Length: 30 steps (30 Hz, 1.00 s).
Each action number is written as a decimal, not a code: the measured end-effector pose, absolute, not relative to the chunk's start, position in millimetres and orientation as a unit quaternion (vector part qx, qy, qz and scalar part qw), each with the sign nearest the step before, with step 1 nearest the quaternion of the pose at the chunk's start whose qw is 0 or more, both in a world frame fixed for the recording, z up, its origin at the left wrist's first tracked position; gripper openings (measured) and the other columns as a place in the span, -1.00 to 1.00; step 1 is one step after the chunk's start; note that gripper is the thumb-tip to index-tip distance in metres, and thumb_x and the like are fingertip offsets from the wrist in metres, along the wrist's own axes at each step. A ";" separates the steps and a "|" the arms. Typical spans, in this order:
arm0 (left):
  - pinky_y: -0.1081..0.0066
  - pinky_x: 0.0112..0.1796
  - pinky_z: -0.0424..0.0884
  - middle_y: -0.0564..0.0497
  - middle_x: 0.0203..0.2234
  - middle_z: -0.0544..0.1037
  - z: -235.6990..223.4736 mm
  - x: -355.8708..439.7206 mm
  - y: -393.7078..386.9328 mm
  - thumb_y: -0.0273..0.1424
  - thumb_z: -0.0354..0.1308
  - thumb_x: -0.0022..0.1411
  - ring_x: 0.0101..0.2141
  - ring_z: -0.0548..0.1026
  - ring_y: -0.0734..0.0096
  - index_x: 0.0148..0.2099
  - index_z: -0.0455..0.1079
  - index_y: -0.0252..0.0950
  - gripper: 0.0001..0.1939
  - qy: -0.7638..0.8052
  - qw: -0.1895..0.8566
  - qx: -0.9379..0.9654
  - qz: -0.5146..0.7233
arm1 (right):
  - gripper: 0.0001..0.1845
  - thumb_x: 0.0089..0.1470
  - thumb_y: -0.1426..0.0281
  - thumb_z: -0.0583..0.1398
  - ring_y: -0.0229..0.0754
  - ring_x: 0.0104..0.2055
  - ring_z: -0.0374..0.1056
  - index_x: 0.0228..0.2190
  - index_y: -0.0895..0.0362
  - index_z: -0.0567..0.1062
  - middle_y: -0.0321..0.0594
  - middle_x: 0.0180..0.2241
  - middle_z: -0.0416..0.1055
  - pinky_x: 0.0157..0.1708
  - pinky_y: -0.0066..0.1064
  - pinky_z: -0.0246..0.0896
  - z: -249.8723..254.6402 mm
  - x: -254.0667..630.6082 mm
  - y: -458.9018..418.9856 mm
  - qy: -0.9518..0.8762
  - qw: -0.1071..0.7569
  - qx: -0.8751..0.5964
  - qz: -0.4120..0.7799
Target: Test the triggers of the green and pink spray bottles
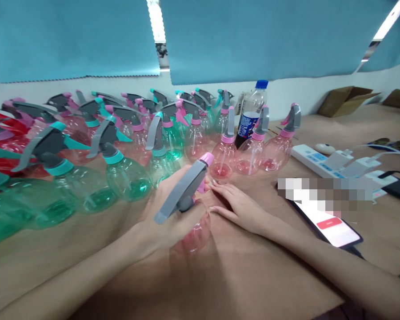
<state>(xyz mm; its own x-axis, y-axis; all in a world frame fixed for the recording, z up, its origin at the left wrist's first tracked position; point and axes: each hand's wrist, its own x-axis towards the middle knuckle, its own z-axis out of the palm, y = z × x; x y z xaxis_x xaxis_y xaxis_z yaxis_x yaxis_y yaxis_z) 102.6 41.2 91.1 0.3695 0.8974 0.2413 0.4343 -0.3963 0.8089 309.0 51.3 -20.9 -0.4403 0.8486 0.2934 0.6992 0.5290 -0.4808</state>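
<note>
My left hand (173,226) is wrapped round the neck and body of a pink spray bottle (195,235), which stands on the table in front of me. Its grey and pink spray head (183,191) rises above my fingers, the pink tip facing away to the right. My right hand (242,209) lies low beside it, fingers stretched toward the pink trigger. Whether those fingertips touch the bottle I cannot tell. Just beyond stand a few pink spray bottles (223,162), and green spray bottles (128,178) with turquoise collars are on the left.
Several more spray bottles (195,140) crowd along the wall. Behind the pink ones stands a soda bottle (250,115) with a blue cap. To the right lie a lit phone (343,233), a white power strip (306,153) with plugs and cables, and a cardboard box (340,102).
</note>
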 end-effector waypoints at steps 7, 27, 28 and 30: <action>0.46 -0.56 0.19 0.19 -0.57 0.20 85.1 98.2 45.6 -0.41 0.01 0.04 -0.59 0.19 0.50 -0.24 0.19 -0.19 -0.83 0.408 0.304 0.800 0.316 | -0.41 0.24 0.15 0.14 0.08 0.20 0.26 0.17 0.23 0.27 0.11 0.16 0.34 0.17 0.01 0.20 -22.0 309.8 51.2 -0.835 0.252 -0.467 0.146; 0.45 -0.54 0.19 0.20 -0.59 0.19 80.7 98.6 44.9 -0.44 0.05 0.04 -0.58 0.20 0.49 -0.15 0.28 -0.19 -0.73 0.415 0.288 0.798 0.329 | -0.45 0.24 0.14 0.13 0.09 0.21 0.26 0.16 0.16 0.30 0.10 0.16 0.34 0.17 0.07 0.19 -22.9 310.4 52.1 -0.832 0.267 -0.461 0.155; 0.45 -0.54 0.19 0.20 -0.59 0.19 80.0 98.4 45.3 -0.44 0.05 0.04 -0.58 0.20 0.49 -0.12 0.29 -0.19 -0.71 0.414 0.287 0.798 0.330 | -0.45 0.24 0.15 0.12 0.09 0.22 0.25 0.16 0.17 0.30 0.10 0.16 0.33 0.17 0.07 0.18 -22.9 310.5 52.0 -0.832 0.265 -0.462 0.156; 0.46 -0.54 0.20 0.20 -0.58 0.19 78.8 97.8 46.1 -0.44 0.07 0.06 -0.58 0.20 0.49 -0.07 0.30 -0.17 -0.67 0.413 0.288 0.799 0.331 | -0.44 0.24 0.15 0.12 0.09 0.24 0.22 0.16 0.18 0.30 0.10 0.17 0.32 0.19 0.07 0.17 -23.4 310.7 52.0 -0.832 0.262 -0.463 0.156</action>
